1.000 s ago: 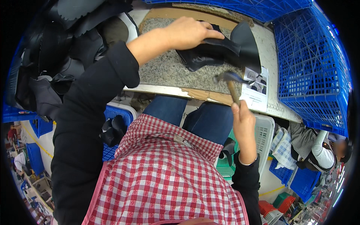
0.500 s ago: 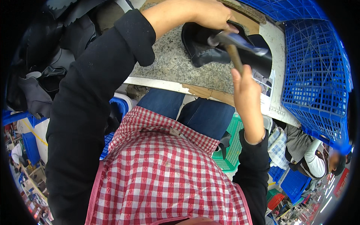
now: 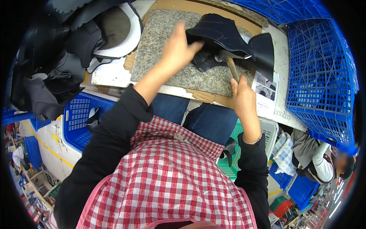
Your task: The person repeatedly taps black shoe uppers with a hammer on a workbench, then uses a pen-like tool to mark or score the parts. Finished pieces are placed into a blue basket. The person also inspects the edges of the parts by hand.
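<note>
Your left hand (image 3: 178, 49) presses down on the near edge of a black leather piece (image 3: 223, 38), fingers stretched forward and flat against it rather than curled around it, so the piece is pinned to the grey stone slab (image 3: 160, 42) and not lifted. Your right hand (image 3: 242, 97) is clenched around the wooden handle of a hammer (image 3: 230, 64), thumb along the top; the metal head rests on the leather just right of your left fingertips. The leather lies across the far right part of the slab, folded and humped, with 1 flap hanging over the slab's right edge toward a printed sheet of paper (image 3: 265, 87). The slab sits on a brown board (image 3: 202, 96) on the worktable. To your left, a heap of dark leather pieces (image 3: 57, 65) spreads over the table's corner, touching a white-rimmed oval piece (image 3: 122, 34). A blue plastic crate (image 3: 320, 76) stands just beside the paper on your right, and another blue basket (image 3: 82, 114) sits below the table edge by your left knee. You wear a red and white checked apron (image 3: 171, 179) over black sleeves.
</note>
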Action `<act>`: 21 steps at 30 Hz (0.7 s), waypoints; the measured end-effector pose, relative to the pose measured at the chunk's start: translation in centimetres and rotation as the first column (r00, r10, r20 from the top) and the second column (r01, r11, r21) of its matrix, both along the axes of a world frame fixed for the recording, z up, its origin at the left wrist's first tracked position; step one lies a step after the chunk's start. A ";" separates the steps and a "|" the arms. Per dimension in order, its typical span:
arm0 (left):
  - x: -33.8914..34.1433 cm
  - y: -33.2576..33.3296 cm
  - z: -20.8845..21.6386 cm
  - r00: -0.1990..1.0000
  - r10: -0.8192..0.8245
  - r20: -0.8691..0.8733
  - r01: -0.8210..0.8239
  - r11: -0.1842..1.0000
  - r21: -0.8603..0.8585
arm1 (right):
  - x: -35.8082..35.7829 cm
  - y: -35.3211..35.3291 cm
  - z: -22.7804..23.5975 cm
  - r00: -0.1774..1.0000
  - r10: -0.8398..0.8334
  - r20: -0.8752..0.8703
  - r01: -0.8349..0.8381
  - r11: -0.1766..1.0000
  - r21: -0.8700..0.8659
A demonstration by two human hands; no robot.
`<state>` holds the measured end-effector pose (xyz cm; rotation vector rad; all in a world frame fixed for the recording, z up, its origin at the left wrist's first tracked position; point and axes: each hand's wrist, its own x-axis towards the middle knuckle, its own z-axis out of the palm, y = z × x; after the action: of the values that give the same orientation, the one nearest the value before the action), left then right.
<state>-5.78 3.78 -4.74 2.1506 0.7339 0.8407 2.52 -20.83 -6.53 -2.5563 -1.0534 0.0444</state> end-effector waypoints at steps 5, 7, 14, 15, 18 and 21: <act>-1.7 2.9 8.5 0.994 -0.082 0.066 0.050 0.919 0.391 | -4.2 -1.4 5.9 0.972 0.114 -0.206 -0.075 0.979 0.188; -0.6 5.2 16.3 0.975 -0.116 0.192 -0.080 0.620 0.780 | -6.1 -3.0 9.6 0.966 0.145 -0.215 -0.083 0.958 0.274; 4.6 -2.1 20.1 0.876 -0.264 -0.404 0.464 0.231 0.855 | -6.4 -2.7 10.6 0.996 0.089 0.021 -0.092 0.968 0.235; 5.1 -1.8 18.3 0.792 -0.308 -0.528 0.605 0.270 0.749 | -6.2 -2.3 9.3 0.994 0.086 0.074 -0.096 0.985 0.147; 4.4 1.9 12.7 0.360 -0.837 -0.412 0.930 0.283 0.236 | -6.2 -2.1 5.5 1.000 0.003 0.004 -0.003 0.998 -0.060; 1.3 5.0 7.7 0.552 -0.636 -0.539 0.830 0.483 0.279 | -6.3 -4.1 4.3 0.995 -0.005 -0.098 0.004 1.000 -0.013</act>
<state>-4.43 8.79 2.92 2.7730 -0.4084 0.1148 -3.77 -24.90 -2.19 -2.5395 -1.0139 0.1737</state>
